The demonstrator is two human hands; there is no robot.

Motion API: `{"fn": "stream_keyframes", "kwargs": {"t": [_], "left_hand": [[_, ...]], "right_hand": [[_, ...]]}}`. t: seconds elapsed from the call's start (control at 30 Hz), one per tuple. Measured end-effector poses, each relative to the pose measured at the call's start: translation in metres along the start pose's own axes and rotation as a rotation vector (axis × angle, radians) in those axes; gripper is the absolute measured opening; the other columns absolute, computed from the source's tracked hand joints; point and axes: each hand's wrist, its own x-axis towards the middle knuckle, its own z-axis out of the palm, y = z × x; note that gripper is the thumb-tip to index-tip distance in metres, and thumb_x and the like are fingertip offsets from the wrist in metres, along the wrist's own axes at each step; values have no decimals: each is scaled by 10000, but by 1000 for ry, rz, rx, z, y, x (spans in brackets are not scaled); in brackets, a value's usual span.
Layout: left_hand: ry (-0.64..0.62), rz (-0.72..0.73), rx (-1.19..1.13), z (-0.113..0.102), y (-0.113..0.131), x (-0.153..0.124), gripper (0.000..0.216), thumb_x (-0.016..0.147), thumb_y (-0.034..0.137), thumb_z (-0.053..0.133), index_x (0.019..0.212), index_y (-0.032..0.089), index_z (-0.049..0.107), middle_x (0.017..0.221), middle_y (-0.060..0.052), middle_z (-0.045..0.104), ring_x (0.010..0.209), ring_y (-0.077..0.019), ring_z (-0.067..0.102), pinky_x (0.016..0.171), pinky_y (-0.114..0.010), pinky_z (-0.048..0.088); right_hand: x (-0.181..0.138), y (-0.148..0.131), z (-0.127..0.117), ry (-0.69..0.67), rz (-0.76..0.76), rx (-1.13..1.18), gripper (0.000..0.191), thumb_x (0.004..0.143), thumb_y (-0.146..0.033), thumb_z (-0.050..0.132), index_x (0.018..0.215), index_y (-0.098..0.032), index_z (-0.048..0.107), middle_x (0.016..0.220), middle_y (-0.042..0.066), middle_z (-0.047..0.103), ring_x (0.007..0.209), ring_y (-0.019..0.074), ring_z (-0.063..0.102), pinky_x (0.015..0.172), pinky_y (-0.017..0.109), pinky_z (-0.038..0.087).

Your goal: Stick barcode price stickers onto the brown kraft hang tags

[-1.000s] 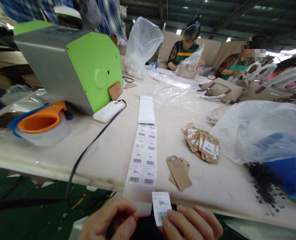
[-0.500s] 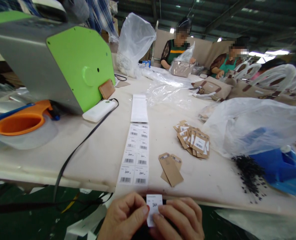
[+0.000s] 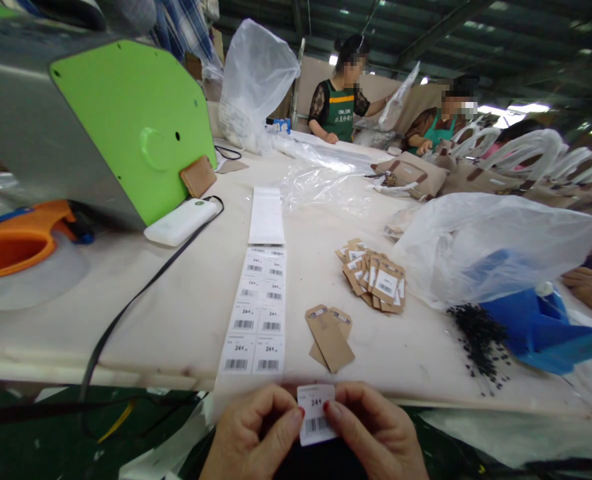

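My left hand (image 3: 253, 437) and my right hand (image 3: 376, 433) are at the near table edge, both pinching one white price sticker (image 3: 316, 415) printed "24" with a barcode, thumbs on its front. Just beyond them a long strip of barcode stickers (image 3: 257, 310) runs up the beige table (image 3: 186, 313). Two bare brown card tags (image 3: 329, 337) lie to the right of the strip. Further back sits a pile of brown tags with stickers on them (image 3: 373, 280).
A green and grey machine (image 3: 101, 127) stands at the left with a white power bank (image 3: 179, 221) and black cable. An orange tape dispenser (image 3: 16, 243) is far left. Clear plastic bags (image 3: 486, 247), a blue bag, black fasteners (image 3: 479, 333) lie right. Two people work opposite.
The view has shifted right and down. The sticker, held by its lower edge a second ago, is now pinched on both sides by my two thumbs and sits lower.
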Motion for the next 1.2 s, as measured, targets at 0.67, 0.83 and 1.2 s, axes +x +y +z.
{"fn": "stream_keyframes", "kwargs": {"t": [0.67, 0.83, 1.2], "left_hand": [[197, 1237, 1071, 38, -19, 51, 352, 940, 117, 313, 1056, 96, 644, 1054, -110, 697, 992, -245, 582, 862, -402, 434], [172, 1287, 984, 31, -17, 53, 356, 939, 95, 309, 1009, 97, 658, 1029, -82, 708, 1002, -229, 574, 880, -374, 425], [127, 1312, 875, 26, -18, 58, 288, 913, 63, 376, 970, 72, 659, 1003, -112, 689, 1012, -237, 592, 846, -362, 518]], "right_hand": [[11, -12, -33, 341, -106, 50, 298, 597, -431, 809, 705, -181, 689, 651, -11, 641, 610, 114, 536, 573, 182, 458], [29, -22, -41, 223, -150, -70, 290, 616, -445, 788, 674, -179, 685, 594, -23, 607, 546, 97, 502, 522, 183, 434], [64, -32, -37, 53, -108, -272, 339, 659, -478, 719, 674, -146, 653, 618, 4, 617, 590, 124, 517, 556, 222, 411]]}}
